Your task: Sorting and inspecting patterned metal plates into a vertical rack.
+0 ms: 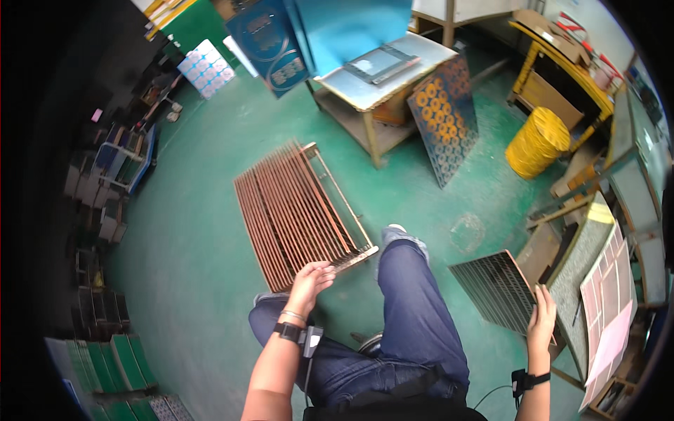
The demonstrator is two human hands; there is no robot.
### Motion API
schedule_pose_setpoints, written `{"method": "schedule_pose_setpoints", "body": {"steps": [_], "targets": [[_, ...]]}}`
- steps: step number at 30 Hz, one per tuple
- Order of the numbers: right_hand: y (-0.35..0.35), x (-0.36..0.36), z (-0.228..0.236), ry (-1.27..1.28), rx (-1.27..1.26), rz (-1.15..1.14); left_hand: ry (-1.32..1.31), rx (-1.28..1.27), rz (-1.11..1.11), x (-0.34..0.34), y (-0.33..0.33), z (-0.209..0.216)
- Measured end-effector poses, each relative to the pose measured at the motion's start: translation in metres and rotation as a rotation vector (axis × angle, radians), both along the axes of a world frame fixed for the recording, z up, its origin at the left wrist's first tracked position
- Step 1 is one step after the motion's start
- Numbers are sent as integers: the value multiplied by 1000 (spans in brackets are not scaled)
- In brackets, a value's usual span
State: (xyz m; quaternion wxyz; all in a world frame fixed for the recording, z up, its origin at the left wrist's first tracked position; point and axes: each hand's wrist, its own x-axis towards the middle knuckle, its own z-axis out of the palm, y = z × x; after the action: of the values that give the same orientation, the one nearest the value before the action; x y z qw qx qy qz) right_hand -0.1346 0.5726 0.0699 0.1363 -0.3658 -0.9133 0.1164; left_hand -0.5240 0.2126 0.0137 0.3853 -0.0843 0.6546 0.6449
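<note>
One broad green floor (pixel 182 231) spreads under everything, with a pale-topped worktop (pixel 351 91) standing ahead. Nearer, by the person's feet, a low metal rack (pixel 361 257) holds a close row of thin copper-edged panels (pixel 281 210). Beside the worktop, an orange-ringed dark board (pixel 446 116) leans at a slant, and farther right stands a yellow-wrapped drum (pixel 538 142). Smaller, a dark striped panel (pixel 495 288) tilts right of the knees, its edge gripped by the closed right hand (pixel 542 317). The left hand (pixel 314 282), loosely half-curled with nothing visible in it, is at the rack's near edge; whether it touches, I cannot tell.
</note>
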Motion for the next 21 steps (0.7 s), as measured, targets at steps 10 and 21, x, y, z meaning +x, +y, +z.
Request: {"method": "schedule_pose_setpoints", "body": {"steps": [10, 21], "targets": [[-30, -84, 11, -138, -99, 138, 629, -307, 67, -42, 46, -99], [-70, -211, -3, -61, -419, 444, 955, -1105, -226, -83, 122, -117]]}}
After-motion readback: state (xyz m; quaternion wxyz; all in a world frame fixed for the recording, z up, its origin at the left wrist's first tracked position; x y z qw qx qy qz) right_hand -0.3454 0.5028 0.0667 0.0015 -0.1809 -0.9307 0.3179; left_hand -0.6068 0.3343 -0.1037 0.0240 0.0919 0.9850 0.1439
